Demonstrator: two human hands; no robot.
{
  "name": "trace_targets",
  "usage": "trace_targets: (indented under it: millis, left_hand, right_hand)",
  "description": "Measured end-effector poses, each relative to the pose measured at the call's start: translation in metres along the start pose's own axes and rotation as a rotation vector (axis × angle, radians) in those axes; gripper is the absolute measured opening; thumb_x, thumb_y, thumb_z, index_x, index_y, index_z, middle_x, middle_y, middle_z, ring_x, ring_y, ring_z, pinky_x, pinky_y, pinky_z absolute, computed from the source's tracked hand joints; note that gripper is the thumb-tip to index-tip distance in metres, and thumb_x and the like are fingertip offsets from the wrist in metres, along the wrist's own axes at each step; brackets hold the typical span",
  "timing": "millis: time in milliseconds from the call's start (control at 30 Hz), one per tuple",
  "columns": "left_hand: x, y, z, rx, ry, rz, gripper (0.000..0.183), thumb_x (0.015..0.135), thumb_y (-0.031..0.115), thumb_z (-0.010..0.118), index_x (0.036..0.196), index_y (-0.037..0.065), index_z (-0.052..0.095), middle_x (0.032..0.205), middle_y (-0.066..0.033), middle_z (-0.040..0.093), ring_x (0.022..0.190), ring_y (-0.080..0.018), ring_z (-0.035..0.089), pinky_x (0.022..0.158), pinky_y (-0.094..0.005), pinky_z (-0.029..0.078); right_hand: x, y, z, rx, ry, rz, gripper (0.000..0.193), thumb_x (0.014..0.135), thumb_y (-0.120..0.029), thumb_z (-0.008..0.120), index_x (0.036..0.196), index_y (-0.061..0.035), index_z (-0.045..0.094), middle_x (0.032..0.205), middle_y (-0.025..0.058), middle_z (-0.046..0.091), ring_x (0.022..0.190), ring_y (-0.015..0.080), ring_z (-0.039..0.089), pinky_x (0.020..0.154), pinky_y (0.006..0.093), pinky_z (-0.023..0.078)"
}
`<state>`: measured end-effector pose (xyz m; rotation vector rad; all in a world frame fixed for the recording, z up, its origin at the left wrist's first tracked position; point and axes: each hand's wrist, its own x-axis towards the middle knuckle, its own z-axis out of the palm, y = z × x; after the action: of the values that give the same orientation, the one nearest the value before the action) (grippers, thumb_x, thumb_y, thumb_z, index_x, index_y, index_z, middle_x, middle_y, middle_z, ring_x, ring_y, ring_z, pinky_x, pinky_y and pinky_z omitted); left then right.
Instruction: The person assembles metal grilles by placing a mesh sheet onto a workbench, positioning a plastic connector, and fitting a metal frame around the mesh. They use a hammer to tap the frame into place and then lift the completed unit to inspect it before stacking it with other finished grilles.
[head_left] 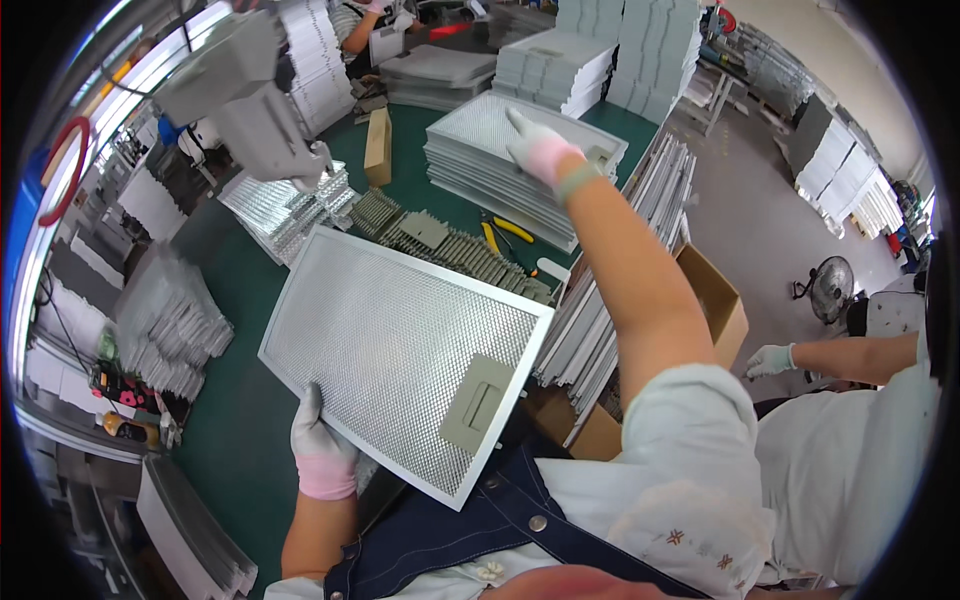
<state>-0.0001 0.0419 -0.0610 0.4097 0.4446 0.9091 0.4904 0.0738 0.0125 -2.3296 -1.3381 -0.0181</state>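
Observation:
My left hand, in a white and pink glove, grips the lower left edge of a metal mesh filter panel. That panel is tilted in front of me, with a white frame and a grey latch plate near its right end. My right hand, gloved the same way, is stretched out over a stack of similar filter panels, fingers extended and holding nothing I can see. Whether it touches the top panel I cannot tell. Rows of small grey latch pieces lie just beyond the held panel.
Yellow-handled pliers lie on the green table. A grey machine head overhangs foil-like mesh sheets. Long frame strips run along the right edge. Another person's gloved hand is at right; someone else works at the back.

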Motion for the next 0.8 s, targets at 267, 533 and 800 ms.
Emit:
trace_targets:
  millis: [267, 533, 800]
  left_hand:
    - [0.015, -0.007, 0.021, -0.099, 0.057, 0.144, 0.038, 0.103, 0.014, 0.044, 0.138, -0.002, 0.043, 0.139, -0.0178, 0.050, 0.126, -0.0315, 0.051, 0.111, -0.0498, 0.038]
    - [0.055, -0.059, 0.079, 0.132, -0.108, 0.100, 0.049, 0.101, 0.023, 0.052, 0.142, 0.000, 0.037, 0.134, -0.0157, 0.053, 0.123, -0.0305, 0.054, 0.103, -0.0502, 0.046]
    - [0.016, -0.081, 0.077, 0.737, -0.534, -0.315, 0.072, 0.095, 0.034, 0.063, 0.147, -0.002, 0.028, 0.133, -0.0221, 0.051, 0.125, -0.0325, 0.053, 0.107, -0.0467, 0.042]
  right_hand:
    - [-0.006, -0.029, -0.012, 1.145, -0.272, 0.125, 0.051, 0.101, -0.041, 0.041, 0.132, -0.0024, 0.053, 0.087, 0.0132, 0.067, 0.071, 0.0231, 0.064, 0.065, 0.0388, 0.053]
    - [-0.213, -0.046, 0.023, 1.783, 0.007, 0.183, 0.048, 0.094, -0.017, 0.065, 0.135, -0.0024, 0.045, 0.110, 0.0024, 0.057, 0.098, 0.0098, 0.056, 0.087, 0.0259, 0.048]
    - [-0.064, 0.092, -0.044, 1.764, 0.472, 0.342, 0.024, 0.094, -0.012, 0.061, 0.114, -0.0012, 0.057, 0.108, 0.0123, 0.065, 0.096, 0.0268, 0.067, 0.084, 0.0410, 0.057]
